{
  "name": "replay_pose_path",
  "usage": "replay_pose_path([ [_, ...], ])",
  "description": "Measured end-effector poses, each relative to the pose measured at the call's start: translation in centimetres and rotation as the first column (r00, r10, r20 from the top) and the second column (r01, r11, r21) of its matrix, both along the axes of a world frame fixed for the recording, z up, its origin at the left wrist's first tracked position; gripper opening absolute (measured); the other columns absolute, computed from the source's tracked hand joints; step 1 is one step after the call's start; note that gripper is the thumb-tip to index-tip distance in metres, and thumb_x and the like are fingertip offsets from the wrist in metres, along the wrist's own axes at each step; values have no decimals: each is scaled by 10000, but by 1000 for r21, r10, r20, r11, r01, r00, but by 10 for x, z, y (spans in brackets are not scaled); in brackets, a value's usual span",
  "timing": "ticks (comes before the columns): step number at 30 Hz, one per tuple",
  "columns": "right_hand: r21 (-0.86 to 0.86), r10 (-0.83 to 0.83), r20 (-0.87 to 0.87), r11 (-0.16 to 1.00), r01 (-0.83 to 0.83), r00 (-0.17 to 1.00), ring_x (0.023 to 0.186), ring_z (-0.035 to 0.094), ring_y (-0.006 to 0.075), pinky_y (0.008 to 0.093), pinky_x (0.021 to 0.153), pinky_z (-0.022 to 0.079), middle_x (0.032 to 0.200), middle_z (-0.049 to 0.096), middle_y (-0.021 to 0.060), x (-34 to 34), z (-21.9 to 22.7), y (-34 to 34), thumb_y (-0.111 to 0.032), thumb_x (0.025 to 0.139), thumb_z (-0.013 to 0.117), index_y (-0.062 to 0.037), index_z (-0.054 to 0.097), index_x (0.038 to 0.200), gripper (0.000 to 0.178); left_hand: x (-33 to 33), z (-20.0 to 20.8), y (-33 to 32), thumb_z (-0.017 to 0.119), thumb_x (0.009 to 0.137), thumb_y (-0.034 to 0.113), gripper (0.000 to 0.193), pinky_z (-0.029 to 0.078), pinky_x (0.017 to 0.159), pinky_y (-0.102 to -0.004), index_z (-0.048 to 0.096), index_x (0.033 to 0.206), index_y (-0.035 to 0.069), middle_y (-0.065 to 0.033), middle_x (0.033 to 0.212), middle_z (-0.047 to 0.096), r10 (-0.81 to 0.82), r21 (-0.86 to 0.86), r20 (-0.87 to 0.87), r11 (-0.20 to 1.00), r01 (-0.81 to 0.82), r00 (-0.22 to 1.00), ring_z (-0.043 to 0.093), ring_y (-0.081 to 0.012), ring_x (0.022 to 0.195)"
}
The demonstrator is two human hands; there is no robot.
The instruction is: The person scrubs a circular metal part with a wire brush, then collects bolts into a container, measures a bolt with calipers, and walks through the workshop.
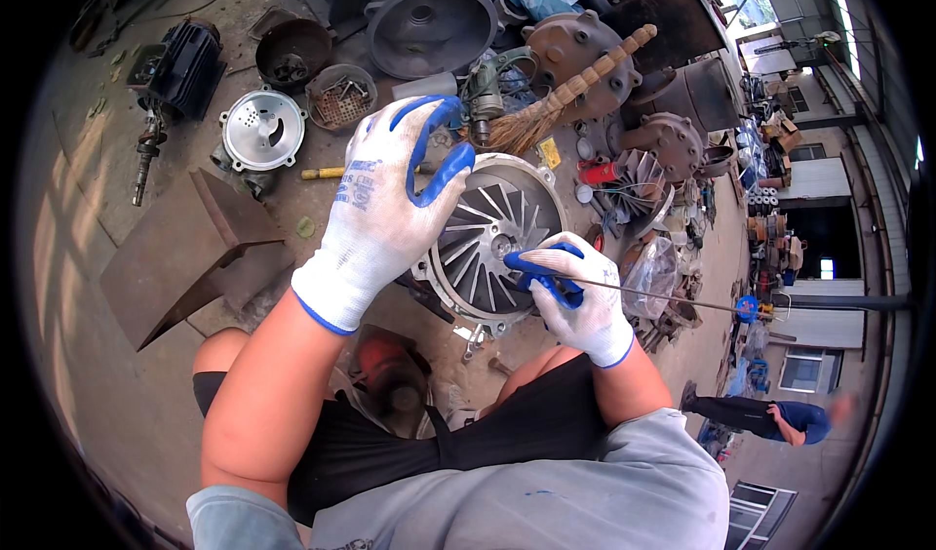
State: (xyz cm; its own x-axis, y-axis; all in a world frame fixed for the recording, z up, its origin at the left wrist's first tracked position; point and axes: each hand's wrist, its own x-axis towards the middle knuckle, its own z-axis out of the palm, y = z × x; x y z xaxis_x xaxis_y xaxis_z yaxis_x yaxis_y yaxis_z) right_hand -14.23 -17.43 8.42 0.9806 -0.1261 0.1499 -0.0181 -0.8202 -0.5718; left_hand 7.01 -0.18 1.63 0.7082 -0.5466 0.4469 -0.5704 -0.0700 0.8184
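In front of me sits a metal fan wheel (472,259) with several radial blades, inside a round light-grey housing (549,191) with bolt lugs on its rim. My left hand (400,160), in a white glove with blue coating, is raised over the housing's left side. Its fingers curve with the thumb apart, and nothing shows between them. My right hand (575,292), gloved alike, is closed around a thin dark rod (673,297) that reaches out to the right. Its fingertips are close to the wheel's hub (502,245); whether they touch it I cannot tell.
Beyond the housing lie a straw broom (575,90), a green power tool (483,97) and large round castings (429,23). At left are a silver cover (263,131), a dark motor (185,67) and bent sheet metal (180,257). A person (770,418) stands far right.
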Motion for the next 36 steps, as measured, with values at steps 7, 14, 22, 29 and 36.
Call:
replay_pose_path([
  [7, -248, 48, 112, 969, -19, 993, 869, 782, 321, 404, 755, 630, 1041, 775, 134, -15, 20, 3, 9, 772, 830, -119, 838, 1166, 414, 3, 1, 1, 809, 1007, 126, 523, 497, 1199, -461, 656, 1495, 13, -222, 1470, 651, -4, -33, -45, 999, 2, 999, 616, -400, 1406],
  [14, 4, -45, 101, 999, 44, 994, 888, 760, 285, 373, 769, 625, 1055, 757, 192, -17, 24, -3, 59, 822, 769, -19, 808, 1217, 404, 1, 0, 3, 811, 1013, 130, 516, 501, 1199, -459, 656, 1492, 12, -223, 1480, 648, 12, -30, 22, 999, -11, 1000, 615, -395, 1411],
  [22, 65, -26, 41, 998, 23, 999, 896, 753, 314, 399, 787, 614, 1078, 760, 158, -7, 0, -7, 40, 824, 781, -65, 800, 1241, 430, -1, 4, 3, 802, 1017, 119, 509, 503, 1197, -460, 651, 1487, -5, -211, 1464, 650, -1, -27, -22, 1000, 1, 1000, 623, -373, 1404],
  [29, -144, 21, 19, 989, -18, 1000, 841, 752, 340, 419, 735, 610, 1022, 730, 142, -2, 15, 10, 30, 807, 811, -120, 792, 1255, 472, 1, 3, 5, 803, 1018, 111, 505, 506, 1192, -450, 651, 1486, -2, -209, 1461, 647, 7, -36, -14, 999, -7, 1000, 639, -371, 1375],
  [36, -23, -68, 147, 997, 72, 987, 879, 751, 308, 382, 777, 616, 1051, 756, 196, -15, 22, 5, 74, 829, 768, -10, 796, 1218, 399, 1, 4, 7, 805, 999, 93, 524, 505, 1188, -454, 645, 1490, 2, -214, 1451, 654, 18, -71, 20, 997, -17, 1000, 636, -392, 1374],
])
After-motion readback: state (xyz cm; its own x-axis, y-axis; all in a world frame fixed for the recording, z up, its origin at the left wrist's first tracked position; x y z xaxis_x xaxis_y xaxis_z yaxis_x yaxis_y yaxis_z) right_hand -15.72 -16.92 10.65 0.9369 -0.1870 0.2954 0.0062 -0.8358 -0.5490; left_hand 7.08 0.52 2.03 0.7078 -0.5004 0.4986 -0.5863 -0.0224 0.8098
